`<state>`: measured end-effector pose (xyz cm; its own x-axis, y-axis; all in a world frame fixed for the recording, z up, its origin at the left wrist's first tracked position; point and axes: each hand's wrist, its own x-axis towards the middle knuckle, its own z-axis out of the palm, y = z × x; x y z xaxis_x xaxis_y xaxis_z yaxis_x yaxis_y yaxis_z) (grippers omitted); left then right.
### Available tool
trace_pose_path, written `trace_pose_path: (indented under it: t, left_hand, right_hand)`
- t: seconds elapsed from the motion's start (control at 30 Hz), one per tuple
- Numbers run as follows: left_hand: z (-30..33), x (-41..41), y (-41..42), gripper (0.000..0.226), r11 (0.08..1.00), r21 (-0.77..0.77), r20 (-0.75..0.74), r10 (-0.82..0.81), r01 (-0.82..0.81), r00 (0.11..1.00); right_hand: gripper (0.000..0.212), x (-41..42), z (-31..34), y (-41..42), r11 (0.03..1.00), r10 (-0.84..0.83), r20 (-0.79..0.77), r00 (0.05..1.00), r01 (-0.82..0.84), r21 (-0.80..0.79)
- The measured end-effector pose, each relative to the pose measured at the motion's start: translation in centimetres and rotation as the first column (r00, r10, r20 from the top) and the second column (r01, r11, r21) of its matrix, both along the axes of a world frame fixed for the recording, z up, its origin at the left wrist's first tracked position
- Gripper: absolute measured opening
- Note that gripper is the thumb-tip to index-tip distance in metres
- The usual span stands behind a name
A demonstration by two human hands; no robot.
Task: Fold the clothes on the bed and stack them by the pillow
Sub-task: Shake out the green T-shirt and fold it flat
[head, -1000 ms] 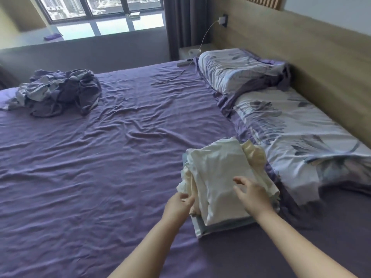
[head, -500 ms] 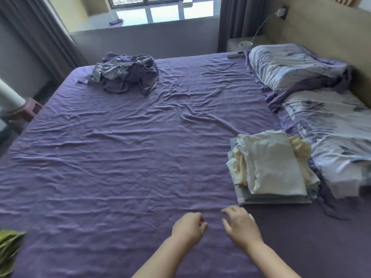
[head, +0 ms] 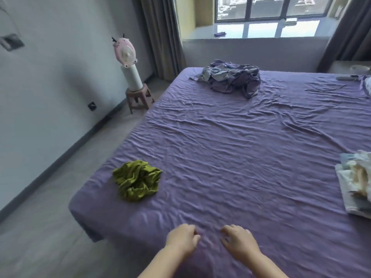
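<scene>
1. Bed (head: 251, 157) with a wrinkled purple fitted sheet fills most of the view, its near left corner over the grey floor (head: 50, 227).
2. Grey wall (head: 50, 87) runs along the left; a dark-framed window (head: 269, 9) with grey curtains (head: 160, 37) sits beyond the far end of the bed.
3. Crumpled bundle of purple and grey-white bedding (head: 232, 79) lies near the far edge of the bed, well apart from everything else.
4. Stack of folded pale clothes (head: 355, 185), cream and light blue, rests at the right edge of the view, partly cut off; the pillow is out of frame.
5. Unfolded olive-green garment (head: 137, 180) lies bunched near the bed's left edge, close to the near corner.
6. Pink and white standing fan (head: 127, 61) sits on a small brown stool (head: 139, 97) by the wall.
7. Left hand (head: 181, 240) hovers low over the sheet at the near edge, fingers loosely curled, its grip empty.
8. Right hand (head: 239, 242) is just beside it, fingers bent and spread downward, its grip also empty.
</scene>
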<state>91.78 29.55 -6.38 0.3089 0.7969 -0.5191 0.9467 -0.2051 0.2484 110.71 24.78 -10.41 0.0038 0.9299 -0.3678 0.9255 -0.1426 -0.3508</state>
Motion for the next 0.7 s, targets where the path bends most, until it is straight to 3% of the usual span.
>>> trace_pose_path:
  t: [0.27,0.43,0.7]
  left_hand:
    - [5.0,-18.7,-0.7,0.032,0.97,0.119,-0.009,0.215,-0.213,0.977]
    - [5.3,-23.4,0.9,0.031,0.945,0.131,0.004,0.302,-0.3,0.953]
    - [3.3,-28.2,8.2,0.032,0.946,0.057,-0.023,0.322,-0.321,0.946]
  right_hand:
    - [0.034,-17.0,5.6,3.1,0.996,0.069,-0.133,0.989,-0.062,0.06]
    - [0.032,-22.4,6.6,6.6,0.987,0.146,-0.108,0.983,-0.138,0.077]
    - [0.033,-26.2,3.9,14.7,0.991,0.135,-0.123,0.983,-0.135,0.013]
